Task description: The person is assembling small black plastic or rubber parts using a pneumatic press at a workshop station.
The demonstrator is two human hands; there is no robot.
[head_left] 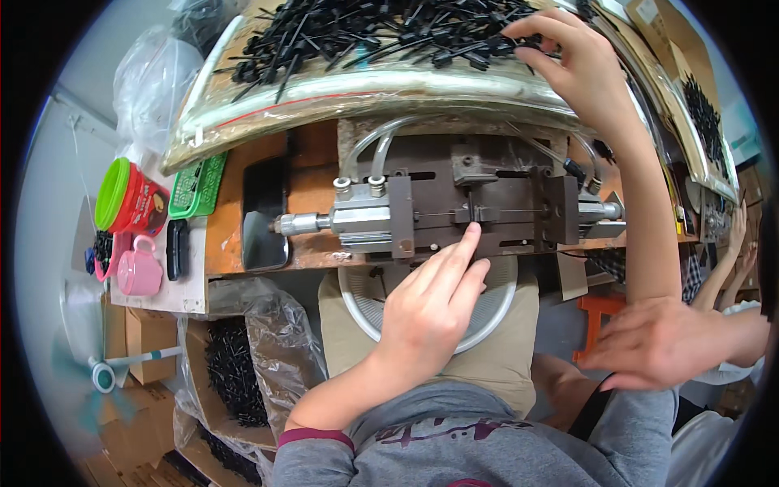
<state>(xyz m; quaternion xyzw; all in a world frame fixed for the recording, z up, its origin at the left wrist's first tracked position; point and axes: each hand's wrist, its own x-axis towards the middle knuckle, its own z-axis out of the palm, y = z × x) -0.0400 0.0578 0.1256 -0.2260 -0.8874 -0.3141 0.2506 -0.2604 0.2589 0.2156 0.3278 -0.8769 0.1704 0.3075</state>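
My left hand (432,308) rests at the middle of a dark metal clamping fixture (434,185). Its index finger is stretched out, with the tip at a small black part (473,209) seated in the central holder. The other fingers are loosely bent and hold nothing that I can see. Up at the right, my right hand (572,65) reaches into a heap of black plastic parts (389,36) with thin stems. Thumb and index finger are apart around some of these pieces; no piece is plainly gripped. Silver air cylinders (365,219) flank the fixture.
A white basket (491,321) sits on my lap below the fixture. A co-worker's hand (653,345) lies across my right arm. On the left are a phone (265,213), a green basket (197,187), a red tub (144,203), a pink cup (139,268) and a fan (103,377).
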